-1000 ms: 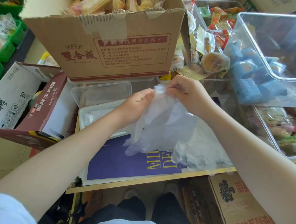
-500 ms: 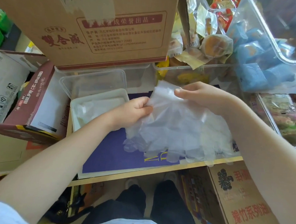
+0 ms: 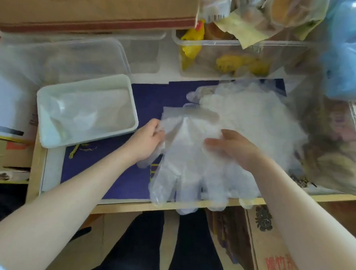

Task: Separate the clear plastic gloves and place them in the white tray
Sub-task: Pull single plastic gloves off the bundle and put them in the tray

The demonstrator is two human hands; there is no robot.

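A heap of clear plastic gloves (image 3: 254, 118) lies on the purple mat (image 3: 113, 172) at the table's right. On top, one clear glove (image 3: 183, 166) spreads toward the front edge, its fingers hanging over it. My left hand (image 3: 148, 141) pinches this glove's cuff at its left side. My right hand (image 3: 232, 146) rests on the stack with fingers spread flat. The white tray (image 3: 89, 80) stands to the left of both hands and holds crumpled clear gloves (image 3: 81, 113).
A large cardboard box (image 3: 93, 8) sits behind the tray, above clear plastic containers (image 3: 61, 56). Clear bins of wrapped snacks (image 3: 239, 57) fill the back and right. Another cardboard box (image 3: 274, 249) stands under the table by my legs.
Both hands have come down from holding a glove up and now lie low on the glove stack. The view has tilted down and closer to the table.
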